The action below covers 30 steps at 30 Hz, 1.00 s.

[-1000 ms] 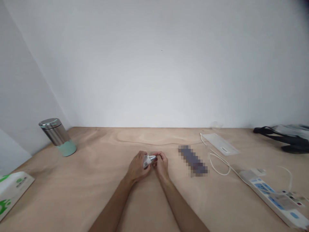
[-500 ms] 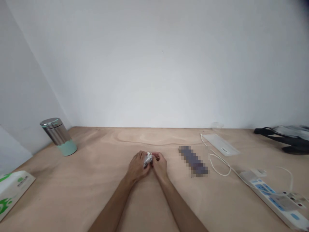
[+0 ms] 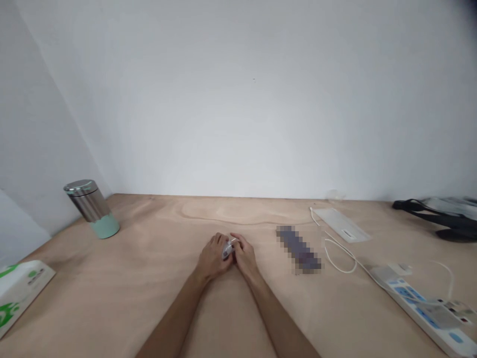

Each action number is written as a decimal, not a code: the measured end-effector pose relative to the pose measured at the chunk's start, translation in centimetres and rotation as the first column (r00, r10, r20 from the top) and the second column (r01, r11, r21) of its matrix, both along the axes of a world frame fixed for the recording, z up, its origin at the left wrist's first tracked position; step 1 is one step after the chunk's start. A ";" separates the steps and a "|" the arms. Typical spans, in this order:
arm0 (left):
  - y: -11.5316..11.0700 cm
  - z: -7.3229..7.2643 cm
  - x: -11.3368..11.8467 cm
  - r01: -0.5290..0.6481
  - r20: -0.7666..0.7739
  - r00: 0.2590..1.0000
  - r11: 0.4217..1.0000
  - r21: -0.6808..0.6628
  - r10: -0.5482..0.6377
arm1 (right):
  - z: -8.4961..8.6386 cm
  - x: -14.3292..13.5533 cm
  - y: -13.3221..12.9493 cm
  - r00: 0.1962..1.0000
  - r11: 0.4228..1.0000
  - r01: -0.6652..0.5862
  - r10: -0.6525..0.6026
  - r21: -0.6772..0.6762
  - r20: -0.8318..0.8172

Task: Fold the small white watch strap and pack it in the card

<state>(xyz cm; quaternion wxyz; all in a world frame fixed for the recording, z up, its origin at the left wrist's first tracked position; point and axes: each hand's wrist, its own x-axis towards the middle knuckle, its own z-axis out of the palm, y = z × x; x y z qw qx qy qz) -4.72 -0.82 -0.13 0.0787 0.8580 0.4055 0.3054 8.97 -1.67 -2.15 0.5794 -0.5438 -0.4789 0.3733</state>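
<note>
At the middle of the table, my left hand (image 3: 213, 256) is curled around a small whitish, partly clear object (image 3: 226, 248) with a shiny surface. Its exact kind is too small to make out. My right hand (image 3: 243, 252) meets it from the other side, the fingers bent and pressed to the object's right end. Both hands rest low over the wood, close together. Much of the object is hidden behind my fingers. Nearest to my right hand lies a dark, pixelated oblong thing (image 3: 298, 248).
A steel and mint-green tumbler (image 3: 91, 206) stands at the left, behind a white and green tissue pack (image 3: 26, 291). On the right are a white cable (image 3: 345, 271), a clear flat sleeve (image 3: 341, 223), a power strip (image 3: 421, 311) and a black strap (image 3: 436, 214).
My right fingers have shifted over the object, and the index finger now reaches further across its top. Less white shows between the hands. My left hand has barely moved.
</note>
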 end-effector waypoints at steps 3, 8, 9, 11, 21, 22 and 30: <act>0.0 -0.1 0.0 -0.029 -0.011 1.000 0.999 -0.016 0.028 | -0.4 0.2 0.2 0.992 0.992 0.124 -0.125 -0.036 -0.026; 0.0 0.1 0.1 -0.113 0.013 0.993 0.989 -0.093 0.115 | -0.8 0.6 0.6 0.980 0.979 0.198 -0.199 -0.038 -0.021; 0.1 0.2 0.1 -0.105 -0.004 0.994 0.990 -0.089 0.105 | -0.8 0.6 0.6 0.979 0.979 0.199 -0.200 -0.034 -0.028; 0.2 0.2 0.1 -0.076 -0.049 0.996 0.995 -0.066 0.073 | -0.6 0.6 0.5 0.979 0.980 0.193 -0.196 -0.043 -0.065; 0.0 -0.6 0.1 -0.223 -0.093 0.972 0.973 -0.056 0.217 | 0.8 0.6 0.2 0.912 0.986 0.148 -0.166 -0.075 -0.376; -0.1 -0.6 0.1 -0.248 -0.093 0.966 0.966 -0.066 0.242 | 0.9 0.6 0.1 0.912 0.988 0.127 -0.150 -0.084 -0.383; -0.2 -0.8 -0.2 -0.238 -0.104 0.969 0.959 -0.155 0.224 | 0.7 0.0 0.0 0.963 0.995 0.073 -0.086 -0.061 -0.256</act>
